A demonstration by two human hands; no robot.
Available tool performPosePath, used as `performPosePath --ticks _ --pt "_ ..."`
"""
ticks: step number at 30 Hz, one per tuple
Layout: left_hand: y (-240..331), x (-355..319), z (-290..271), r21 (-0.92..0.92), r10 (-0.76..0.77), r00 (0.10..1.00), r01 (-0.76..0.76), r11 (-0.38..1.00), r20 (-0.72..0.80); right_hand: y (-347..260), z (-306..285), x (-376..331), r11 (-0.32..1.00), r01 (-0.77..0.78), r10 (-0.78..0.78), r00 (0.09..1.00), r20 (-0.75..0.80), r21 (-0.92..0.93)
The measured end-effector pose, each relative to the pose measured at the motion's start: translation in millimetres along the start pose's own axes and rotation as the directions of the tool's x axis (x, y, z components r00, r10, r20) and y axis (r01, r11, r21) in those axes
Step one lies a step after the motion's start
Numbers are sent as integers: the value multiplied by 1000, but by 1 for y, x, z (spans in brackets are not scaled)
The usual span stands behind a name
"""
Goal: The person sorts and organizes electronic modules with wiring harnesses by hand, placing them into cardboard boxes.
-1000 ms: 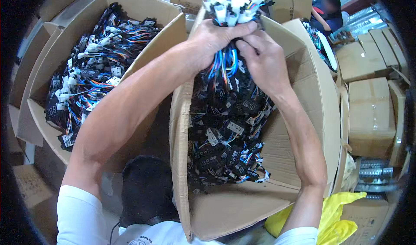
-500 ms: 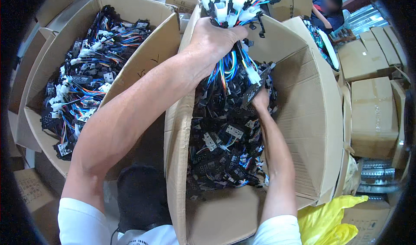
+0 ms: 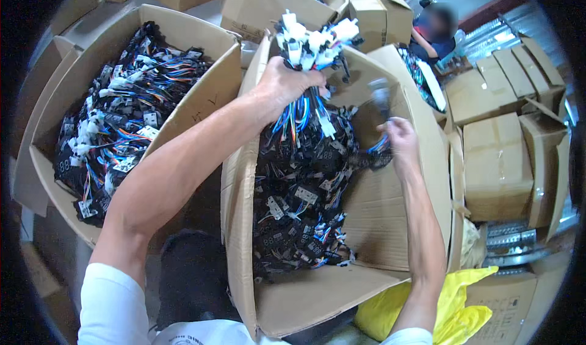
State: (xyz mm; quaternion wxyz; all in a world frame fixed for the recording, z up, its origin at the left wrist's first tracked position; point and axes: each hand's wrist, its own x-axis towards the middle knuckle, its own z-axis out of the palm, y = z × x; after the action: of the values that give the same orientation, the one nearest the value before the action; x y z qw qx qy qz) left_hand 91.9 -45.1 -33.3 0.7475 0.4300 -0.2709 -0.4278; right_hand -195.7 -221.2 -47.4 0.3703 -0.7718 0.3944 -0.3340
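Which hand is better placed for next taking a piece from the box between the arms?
Likely the right hand: it holds apparently just one wired piece over the cardboard box, while the left hand grips a thick cable bunch.

Clasped in the left hand [image 3: 287,83] at twelve o'clock: a wire bundle [image 3: 303,114], with white connectors [image 3: 295,53] crowded unevenly on top and blue, orange and black strands hanging below, too tangled to trace lower down. Pinched in the right hand [image 3: 403,140] at two o'clock, apart from the bundle: a single harness [image 3: 382,143], blurred at its raised upper end, with coloured wires curving toward a dark board [image 3: 371,160] at seven o'clock from the fingertips.
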Motion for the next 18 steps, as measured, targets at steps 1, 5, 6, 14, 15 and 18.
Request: performPosePath --ticks 1,5,6,14,15,18 --pt "1 -1 1 -13 6 1000 -6 1000 29 -30 -4 -8 1000 22 -22 1000 6 -3" --pt "15 -15 19 -120 -24 995 36 992 101 -120 24 -41 985 156 -147 983 -112 78" --pt "13 -19 19 -81 28 994 -19 997 108 -133 48 -44 981 195 -193 979 -67 13" --pt "64 -58 31 -7 58 992 -57 998 108 -200 87 -54 486 554 -563 790 243 -676" --pt "64 -57 27 -49 189 980 -186 981 59 -216 87 -55 545 603 -533 786 314 -583" --pt "80 -51 32 -189 439 898 -429 884 17 -256 80 -70 658 605 -444 793 418 -448"
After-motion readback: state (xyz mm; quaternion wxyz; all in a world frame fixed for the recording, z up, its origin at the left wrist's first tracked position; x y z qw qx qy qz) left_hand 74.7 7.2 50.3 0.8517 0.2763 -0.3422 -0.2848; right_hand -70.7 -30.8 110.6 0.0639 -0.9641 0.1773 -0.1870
